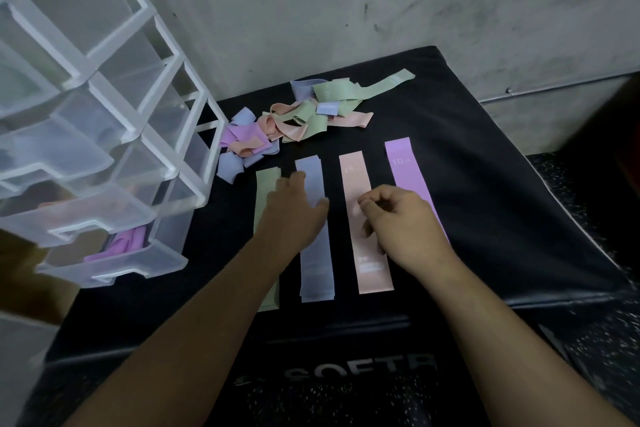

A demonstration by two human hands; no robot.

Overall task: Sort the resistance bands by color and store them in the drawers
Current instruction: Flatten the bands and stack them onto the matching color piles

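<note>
Lying side by side on the black padded box (485, 191) are four flattened stacks of resistance bands: a green stack (265, 191), a blue stack (317, 267), a pink stack (372, 270) and a purple stack (401, 163). Their long axes all run from the near edge toward the far edge, roughly in line with the forearms.

The left hand (294, 210) lies flat with straight fingers across the green and blue stacks, pressing on them. The right hand (401, 222) has its fingers curled over the pink stack, with its heel over the purple one. Whether it pinches the pink band or holds nothing, I cannot tell.

Beyond both hands, toward the far edge and its left corner, sits the unsorted pile (304, 114), a tangle of all four colours. It lies ahead and slightly left, so the left hand is judged the nearer for the next reach.

At the left edge stands a translucent drawer unit (145, 135) with its drawers pulled out. Its lowest drawer already holds purple bands (123, 243). A grey wall (346, 10) rises behind.
</note>
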